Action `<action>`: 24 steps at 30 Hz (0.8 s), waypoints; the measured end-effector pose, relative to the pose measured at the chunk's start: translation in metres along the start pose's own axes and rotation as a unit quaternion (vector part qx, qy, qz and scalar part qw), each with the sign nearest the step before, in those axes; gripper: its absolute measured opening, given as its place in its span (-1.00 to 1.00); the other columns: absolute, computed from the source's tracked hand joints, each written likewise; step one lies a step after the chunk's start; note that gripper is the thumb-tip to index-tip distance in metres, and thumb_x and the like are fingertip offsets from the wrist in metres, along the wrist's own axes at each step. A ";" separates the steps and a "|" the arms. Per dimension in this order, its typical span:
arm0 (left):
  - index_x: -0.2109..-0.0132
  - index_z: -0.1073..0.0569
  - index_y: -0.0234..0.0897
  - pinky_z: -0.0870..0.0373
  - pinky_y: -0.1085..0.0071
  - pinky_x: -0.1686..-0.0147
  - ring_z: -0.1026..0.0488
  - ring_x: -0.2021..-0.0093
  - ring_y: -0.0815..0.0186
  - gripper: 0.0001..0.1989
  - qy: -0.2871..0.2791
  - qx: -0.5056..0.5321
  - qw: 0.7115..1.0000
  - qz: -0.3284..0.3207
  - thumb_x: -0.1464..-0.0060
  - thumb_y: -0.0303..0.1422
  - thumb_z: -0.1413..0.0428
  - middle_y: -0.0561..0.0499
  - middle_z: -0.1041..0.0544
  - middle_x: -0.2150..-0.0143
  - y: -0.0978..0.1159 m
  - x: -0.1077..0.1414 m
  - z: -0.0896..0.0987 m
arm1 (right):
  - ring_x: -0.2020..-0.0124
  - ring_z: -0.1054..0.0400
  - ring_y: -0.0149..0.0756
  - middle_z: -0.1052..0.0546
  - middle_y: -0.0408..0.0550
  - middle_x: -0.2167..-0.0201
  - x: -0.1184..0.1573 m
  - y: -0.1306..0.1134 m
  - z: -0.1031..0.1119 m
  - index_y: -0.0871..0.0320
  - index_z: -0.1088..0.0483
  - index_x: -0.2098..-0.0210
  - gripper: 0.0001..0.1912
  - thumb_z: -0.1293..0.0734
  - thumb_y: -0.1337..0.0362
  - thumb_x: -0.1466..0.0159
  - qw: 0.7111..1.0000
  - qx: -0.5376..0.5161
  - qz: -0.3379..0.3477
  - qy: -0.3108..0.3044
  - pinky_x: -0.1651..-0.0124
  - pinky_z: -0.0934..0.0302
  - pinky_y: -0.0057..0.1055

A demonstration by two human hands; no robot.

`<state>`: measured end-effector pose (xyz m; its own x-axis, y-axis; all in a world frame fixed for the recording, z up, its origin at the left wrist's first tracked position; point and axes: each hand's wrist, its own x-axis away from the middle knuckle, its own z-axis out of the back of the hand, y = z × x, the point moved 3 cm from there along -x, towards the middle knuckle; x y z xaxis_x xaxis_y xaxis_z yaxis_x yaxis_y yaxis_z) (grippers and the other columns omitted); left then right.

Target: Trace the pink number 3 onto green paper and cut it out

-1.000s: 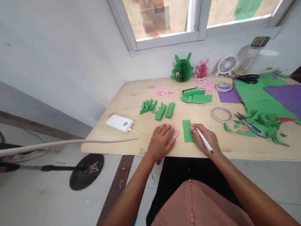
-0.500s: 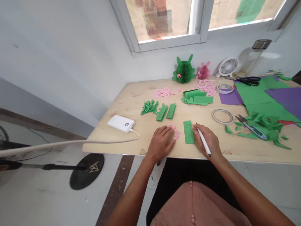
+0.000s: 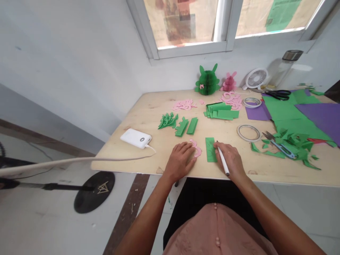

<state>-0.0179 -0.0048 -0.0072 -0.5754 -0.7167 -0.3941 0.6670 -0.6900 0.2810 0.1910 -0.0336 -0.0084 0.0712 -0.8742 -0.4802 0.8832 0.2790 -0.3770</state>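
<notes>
A white pen [image 3: 222,160] is gripped in my right hand [image 3: 231,161], which rests at the right edge of a green paper strip [image 3: 210,150]. Faint drawn lines show on that strip. My left hand [image 3: 180,161] lies spread on the table, its fingertips beside a curved pink paper cutout [image 3: 197,152]. Beyond my hands are two folded green pieces [image 3: 192,126], a cluster of green cutouts [image 3: 168,120], loose pink cutouts [image 3: 183,104] and a stack of green strips [image 3: 224,113].
A white power bank [image 3: 136,138] with a cable is at the left. To the right are a tape roll [image 3: 249,133], blue-handled scissors [image 3: 283,148], green scraps [image 3: 297,145] and black scissors [image 3: 278,94]. Paper figures [image 3: 208,82] and a small fan [image 3: 256,78] stand by the wall.
The view has shifted slightly. My right hand, still with the pen, has moved a little closer over the green strip's right edge. My left hand stays beside the pink cutout.
</notes>
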 end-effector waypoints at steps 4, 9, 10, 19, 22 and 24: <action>-0.09 -0.42 -0.21 -0.24 0.08 -0.20 -0.29 -0.23 0.12 -0.67 -0.004 0.001 1.000 0.001 -0.20 -0.29 -0.03 -0.11 -0.46 -0.15 0.000 0.000 0.000 | 0.17 -0.45 -0.12 -0.61 0.04 0.20 0.000 0.000 0.000 0.13 -0.42 0.08 -0.74 -0.18 0.36 -0.30 1.000 0.004 0.003 -0.007 0.18 -0.22 -0.25; -0.10 -0.41 -0.23 -0.22 0.07 -0.21 -0.27 -0.25 0.11 -0.66 -0.006 0.007 1.000 0.003 -0.21 -0.29 -0.03 -0.12 -0.45 -0.17 -0.001 0.001 0.000 | 0.14 -0.43 -0.10 -0.60 0.06 0.20 0.000 -0.002 0.000 0.14 -0.42 0.06 -0.74 -0.19 0.36 -0.31 1.000 0.002 0.011 -0.020 0.16 -0.19 -0.24; -0.10 -0.41 -0.23 -0.22 0.07 -0.21 -0.26 -0.25 0.11 -0.66 -0.007 0.008 1.000 0.004 -0.21 -0.29 -0.03 -0.12 -0.45 -0.17 -0.001 0.001 -0.001 | 0.13 -0.43 -0.10 -0.60 0.06 0.20 0.000 -0.002 0.000 0.13 -0.42 0.05 -0.73 -0.19 0.36 -0.31 1.000 0.002 0.012 -0.022 0.16 -0.19 -0.24; -0.09 -0.41 -0.23 -0.22 0.06 -0.21 -0.28 -0.24 0.11 -0.67 -0.011 0.008 1.000 0.008 -0.20 -0.30 -0.04 -0.11 -0.45 -0.16 0.000 0.001 0.000 | 0.12 -0.38 -0.09 -0.59 0.08 0.21 0.002 -0.010 0.004 0.16 -0.44 0.07 -0.73 -0.16 0.38 -0.35 0.998 0.042 0.033 -0.039 0.15 -0.13 -0.25; -0.07 -0.41 -0.22 -0.23 0.07 -0.21 -0.28 -0.23 0.11 -0.68 -0.004 0.007 1.000 0.003 -0.20 -0.30 -0.04 -0.11 -0.46 -0.16 0.000 0.001 0.000 | 0.13 -0.37 -0.11 -0.58 0.07 0.22 0.002 -0.012 0.005 0.18 -0.44 0.08 -0.74 -0.17 0.38 -0.35 0.997 0.058 0.039 -0.034 0.13 -0.12 -0.25; -0.07 -0.42 -0.23 -0.23 0.07 -0.21 -0.29 -0.22 0.10 -0.69 0.005 0.008 1.000 -0.001 -0.20 -0.30 -0.04 -0.10 -0.46 -0.16 0.000 0.001 0.000 | 0.14 -0.36 -0.13 -0.58 0.05 0.25 0.002 -0.014 0.005 0.19 -0.44 0.08 -0.75 -0.18 0.39 -0.35 0.996 0.064 0.046 -0.029 0.13 -0.11 -0.26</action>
<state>-0.0185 -0.0056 -0.0076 -0.5727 -0.7139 -0.4028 0.6577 -0.6935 0.2940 0.1813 -0.0411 -0.0004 0.1769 -0.8700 -0.4602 0.9236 0.3083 -0.2278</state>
